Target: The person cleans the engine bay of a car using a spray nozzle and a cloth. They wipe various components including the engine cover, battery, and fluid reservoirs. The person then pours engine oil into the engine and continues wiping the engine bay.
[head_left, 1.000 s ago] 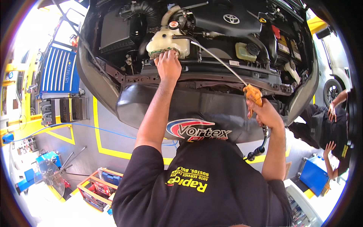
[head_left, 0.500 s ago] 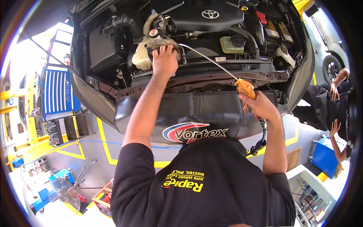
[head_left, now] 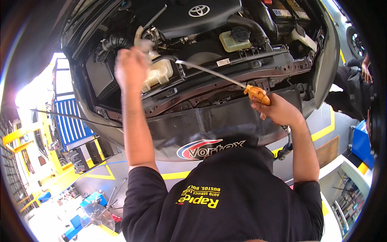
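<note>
My right hand [head_left: 282,109] is wrapped round the orange grip of an air blow gun [head_left: 256,95]. The gun's long thin metal nozzle slants up and left over the front of the engine bay, its pale tip beside the translucent coolant reservoir [head_left: 163,69]. Over the reservoir's left side is my left hand [head_left: 131,68], smeared by motion. A blurred greyish rag [head_left: 146,45] shows at its fingers and seems to be in its grasp. The hand and rag hide part of the reservoir, its cap included.
A black fender cover [head_left: 225,125] hangs over the car's front edge. Behind lie the engine cover [head_left: 197,16] and a yellowish fluid tank [head_left: 235,40]. A black air hose [head_left: 285,151] hangs from the gun. Another person [head_left: 354,88] is at the right; a blue tool cabinet [head_left: 71,121] stands left.
My left hand has lifted off the reservoir and swung left, the rag moving with it. My right hand still holds the blow gun. The whole view has shifted and tilted somewhat.
</note>
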`<state>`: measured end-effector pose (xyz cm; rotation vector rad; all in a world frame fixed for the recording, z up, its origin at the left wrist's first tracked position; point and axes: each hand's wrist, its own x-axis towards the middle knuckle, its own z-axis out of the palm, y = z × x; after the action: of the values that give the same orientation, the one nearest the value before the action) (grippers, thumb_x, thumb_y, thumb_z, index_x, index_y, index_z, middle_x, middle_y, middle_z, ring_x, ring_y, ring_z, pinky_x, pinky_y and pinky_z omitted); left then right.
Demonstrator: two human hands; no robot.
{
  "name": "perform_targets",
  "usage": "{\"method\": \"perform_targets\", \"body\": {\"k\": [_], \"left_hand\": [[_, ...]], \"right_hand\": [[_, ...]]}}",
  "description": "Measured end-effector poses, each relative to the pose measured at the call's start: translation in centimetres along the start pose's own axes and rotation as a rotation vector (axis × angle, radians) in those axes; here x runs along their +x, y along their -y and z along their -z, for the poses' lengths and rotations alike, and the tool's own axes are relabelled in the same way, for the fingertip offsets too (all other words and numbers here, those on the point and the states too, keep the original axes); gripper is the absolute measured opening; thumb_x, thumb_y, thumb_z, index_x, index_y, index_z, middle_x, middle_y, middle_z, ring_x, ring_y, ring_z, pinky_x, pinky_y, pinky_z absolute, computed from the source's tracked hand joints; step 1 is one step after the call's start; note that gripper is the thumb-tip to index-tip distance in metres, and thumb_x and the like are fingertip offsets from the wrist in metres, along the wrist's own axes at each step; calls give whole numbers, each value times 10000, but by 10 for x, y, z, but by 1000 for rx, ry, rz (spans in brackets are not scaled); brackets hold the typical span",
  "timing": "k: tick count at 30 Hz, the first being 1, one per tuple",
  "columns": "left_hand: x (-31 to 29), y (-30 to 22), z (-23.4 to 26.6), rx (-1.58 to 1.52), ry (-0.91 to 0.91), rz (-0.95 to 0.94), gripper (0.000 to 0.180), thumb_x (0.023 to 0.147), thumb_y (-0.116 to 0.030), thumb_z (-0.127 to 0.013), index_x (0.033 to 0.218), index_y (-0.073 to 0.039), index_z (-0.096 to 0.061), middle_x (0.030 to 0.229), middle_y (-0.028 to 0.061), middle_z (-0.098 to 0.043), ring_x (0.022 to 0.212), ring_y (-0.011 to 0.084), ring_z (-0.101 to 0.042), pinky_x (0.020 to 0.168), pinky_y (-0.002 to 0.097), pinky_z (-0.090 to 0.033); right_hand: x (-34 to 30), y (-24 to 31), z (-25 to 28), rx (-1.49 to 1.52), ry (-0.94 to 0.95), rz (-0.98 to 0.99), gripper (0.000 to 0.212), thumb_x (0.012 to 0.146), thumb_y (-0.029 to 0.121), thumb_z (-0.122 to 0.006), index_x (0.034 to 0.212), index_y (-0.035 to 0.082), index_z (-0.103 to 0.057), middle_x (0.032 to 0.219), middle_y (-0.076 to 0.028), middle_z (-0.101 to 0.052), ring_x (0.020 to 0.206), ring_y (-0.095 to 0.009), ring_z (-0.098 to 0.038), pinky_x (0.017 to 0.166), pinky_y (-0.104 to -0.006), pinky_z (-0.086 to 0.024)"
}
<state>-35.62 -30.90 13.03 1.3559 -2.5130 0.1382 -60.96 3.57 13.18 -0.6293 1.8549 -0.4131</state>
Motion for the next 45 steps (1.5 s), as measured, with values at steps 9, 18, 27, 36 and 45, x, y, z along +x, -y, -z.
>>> {"method": "perform_targets", "body": {"k": [9, 18, 27, 36, 45], "left_hand": [[84, 9, -103, 438, 638, -556, 346, 1020, -351, -505, 1121, -110, -731, 1222, 95, -698, 1186, 289, -633, 1010, 520, -456], [111, 3, -100, 391, 898, -653, 296, 951, -266, -603, 1103, -56, -746, 1164, 128, -727, 1138, 324, -659, 964, 415, -487], [101, 4, -84, 446, 519, -578, 296, 1006, -286, -530, 1040, -83, -742, 1129, 125, -710, 1085, 334, -663, 948, 497, -499], [-19, 78, -50, -159, -166, -30, 200, 979, -238, -615, 1039, -52, -659, 1155, 137, -644, 1102, 361, -603, 948, 498, -471], [-89, 38, -83, 28, 57, -297, 427, 988, -312, -590, 1374, -132, -558, 1433, 53, -523, 1389, 274, -437, 1196, 517, -234]], "right_hand": [[2, 7, 13, 65, 5, -11, 501, 921, 479, -749, 1018, -9, -694, 712, -55, -677, 666, -140, -647, 663, -301, -502], [13, -3, 15, 39, 88, 68, 466, 923, 455, -742, 939, -9, -711, 731, -121, -692, 692, -241, -682, 704, -361, -520], [11, 9, -12, -197, -119, 245, 486, 933, 452, -698, 924, -34, -709, 856, -279, -691, 869, -470, -670, 753, -498, -526], [-15, 23, -16, -213, -10, 120, 569, 901, 506, -722, 1051, -43, -712, 915, -260, -720, 919, -423, -700, 816, -441, -536], [-27, 30, -21, -71, -6, 47, 568, 909, 465, -760, 1132, -52, -686, 813, -109, -707, 744, -183, -658, 727, -341, -514]]}}
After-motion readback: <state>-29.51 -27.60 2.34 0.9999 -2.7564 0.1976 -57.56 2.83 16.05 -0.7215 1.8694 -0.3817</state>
